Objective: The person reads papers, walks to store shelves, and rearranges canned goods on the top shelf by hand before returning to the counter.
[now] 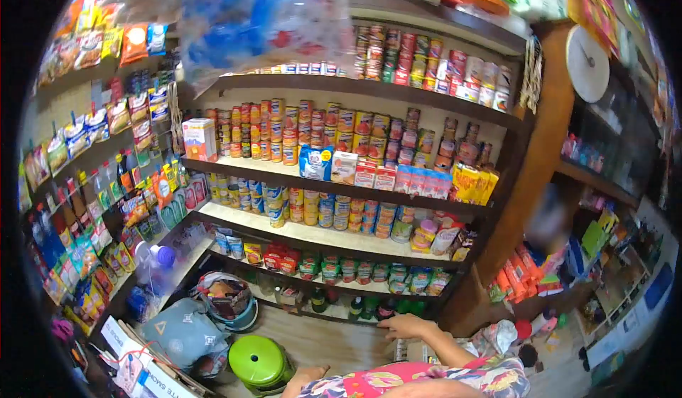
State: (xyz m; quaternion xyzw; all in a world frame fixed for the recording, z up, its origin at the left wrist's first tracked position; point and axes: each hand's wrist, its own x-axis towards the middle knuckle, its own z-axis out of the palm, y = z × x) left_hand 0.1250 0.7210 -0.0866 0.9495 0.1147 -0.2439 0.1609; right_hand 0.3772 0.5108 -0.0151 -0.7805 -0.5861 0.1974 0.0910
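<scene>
At the bottom right of the middle, my right hand (408, 326) reaches out in front of the lowest shelf. Its fingers are stretched out and no held thing shows in it. Dark green bottles (364, 307) stand on that shelf, just beyond the fingertips; I cannot tell whether they touch. My left hand (310, 377) shows only in part at the bottom edge, beside a green plastic stool (258, 364). Its fingers are too unclear to read.
Shelves of cans (341, 128) fill the back wall. Clear plastic bags (263, 25) hang overhead. A grey bag (181, 330) and a blue bucket (238, 313) stand left of the stool. Sachets and bottles line the left shelves. A wooden post (529, 178) rises at right.
</scene>
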